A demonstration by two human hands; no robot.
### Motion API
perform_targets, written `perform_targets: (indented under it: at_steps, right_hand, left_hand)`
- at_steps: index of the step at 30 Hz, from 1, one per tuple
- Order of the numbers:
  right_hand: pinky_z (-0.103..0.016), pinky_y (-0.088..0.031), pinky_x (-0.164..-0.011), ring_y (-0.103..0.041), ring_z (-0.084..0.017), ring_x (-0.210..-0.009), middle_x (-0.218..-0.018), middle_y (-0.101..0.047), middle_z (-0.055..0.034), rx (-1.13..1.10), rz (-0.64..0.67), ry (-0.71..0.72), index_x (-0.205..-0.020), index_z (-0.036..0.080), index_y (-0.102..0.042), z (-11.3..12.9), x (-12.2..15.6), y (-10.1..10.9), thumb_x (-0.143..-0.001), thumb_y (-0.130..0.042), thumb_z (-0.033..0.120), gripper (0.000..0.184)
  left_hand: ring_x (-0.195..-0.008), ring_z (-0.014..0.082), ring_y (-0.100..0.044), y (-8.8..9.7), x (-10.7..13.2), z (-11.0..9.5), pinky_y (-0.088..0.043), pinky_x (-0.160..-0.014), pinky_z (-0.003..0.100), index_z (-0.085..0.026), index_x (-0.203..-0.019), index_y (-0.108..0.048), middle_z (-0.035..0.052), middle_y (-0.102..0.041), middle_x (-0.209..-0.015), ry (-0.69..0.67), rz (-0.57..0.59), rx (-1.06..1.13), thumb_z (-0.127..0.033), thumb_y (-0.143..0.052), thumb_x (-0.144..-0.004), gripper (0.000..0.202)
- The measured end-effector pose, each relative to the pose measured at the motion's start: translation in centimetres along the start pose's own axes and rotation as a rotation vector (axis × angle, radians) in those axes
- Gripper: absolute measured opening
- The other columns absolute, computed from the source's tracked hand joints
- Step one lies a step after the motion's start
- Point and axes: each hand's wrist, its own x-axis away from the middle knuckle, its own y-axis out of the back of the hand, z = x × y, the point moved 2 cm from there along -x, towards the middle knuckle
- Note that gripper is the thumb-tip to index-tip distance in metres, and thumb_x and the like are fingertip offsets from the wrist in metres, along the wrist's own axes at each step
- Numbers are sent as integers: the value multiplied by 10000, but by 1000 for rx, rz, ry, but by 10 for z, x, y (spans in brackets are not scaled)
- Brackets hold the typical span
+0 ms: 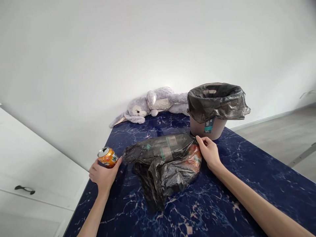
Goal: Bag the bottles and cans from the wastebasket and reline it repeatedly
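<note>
My left hand (105,174) is wrapped round an orange drink can (108,158) with its top opening showing, near the table's left edge. In the middle of the table lies a thin black plastic bag (165,164). Through the film I make out a bottle-like shape with a pale and green label (170,148) and something orange-red (194,158) at the right end. My right hand (207,151) pinches the bag's right end between thumb and fingers.
A brownish bin (214,130) lined with a black bag (214,105) stands at the back right. Behind the bag a grey plush rabbit (158,102) lies against the white wall. The table (202,210) is dark blue and marble-patterned. A white cabinet (44,171) is at the left.
</note>
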Motion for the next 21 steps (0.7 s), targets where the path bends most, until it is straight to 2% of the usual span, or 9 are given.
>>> perform_targets:
  at_steps: [3,5,6,7,9,12,16,18,21]
  right_hand:
    - [-354,-424,-700,-612,-243,-733,-774,-726,-72,5,1,-1,-756,211,-692,2,1,0,-764,-635,917,708]
    - [-354,-424,-696,-609,-243,-724,-771,-724,-71,11,7,-1,-751,213,-688,3,1,-1,-769,-630,914,703]
    - [-354,-423,-695,-607,-242,-720,-770,-723,-70,15,10,1,-748,215,-685,3,2,-1,-774,-629,909,697]
    - [-354,-422,-696,-607,-242,-721,-770,-722,-68,20,12,4,-745,217,-682,4,2,-1,-781,-628,903,689]
    - [-352,-419,-700,-608,-245,-730,-768,-721,-66,29,11,15,-742,222,-678,5,3,-1,-795,-625,892,674]
    - [-353,-417,-702,-608,-249,-733,-759,-718,-66,37,3,22,-743,226,-672,6,4,-2,-802,-621,886,665]
    - [-352,-422,-694,-595,-241,-709,-753,-708,-59,27,6,22,-750,228,-664,7,8,-4,-804,-624,884,660]
    - [-348,-424,-684,-580,-232,-695,-736,-691,-50,13,16,28,-743,233,-647,9,12,-7,-810,-621,884,655]
    - [-341,-438,-676,-559,-217,-679,-714,-659,-33,-25,63,43,-724,244,-604,14,22,-13,-821,-615,886,649]
  left_hand:
    - [-1487,476,-365,14,11,-15,-331,-1213,640,-66,-1504,-307,315,-381,-1529,-168,-273,71,-626,-819,-728,1085]
    - [-1405,433,-430,25,25,-31,-351,-1175,626,-111,-1393,-417,259,-454,-1426,-499,-420,197,-406,-824,-791,784]
    - [-1325,404,-493,30,34,-41,-381,-1133,605,-142,-1308,-484,216,-516,-1337,-687,-425,264,-293,-800,-821,600]
    - [-1217,360,-562,33,43,-50,-423,-1078,561,-177,-1217,-539,161,-578,-1228,-859,-366,316,-200,-764,-846,434]
    - [-967,256,-647,35,63,-68,-499,-939,437,-235,-1040,-601,53,-658,-996,-1105,-108,356,-102,-692,-883,225]
    - [-827,199,-697,34,93,-85,-563,-800,342,-256,-986,-645,20,-734,-883,-1283,176,374,-102,-611,-928,168]
    - [-1197,288,-731,23,120,-90,-609,-1018,438,-272,-1423,-623,114,-779,-1285,-1246,436,414,-185,-567,-1002,434]
    - [-1304,303,-702,17,130,-89,-592,-1100,478,-337,-1563,-534,80,-745,-1411,-1205,566,395,-249,-550,-1040,531]
    - [-1337,280,-695,11,140,-88,-581,-1145,477,-384,-1635,-455,33,-706,-1489,-1174,629,369,-273,-470,-1092,554]
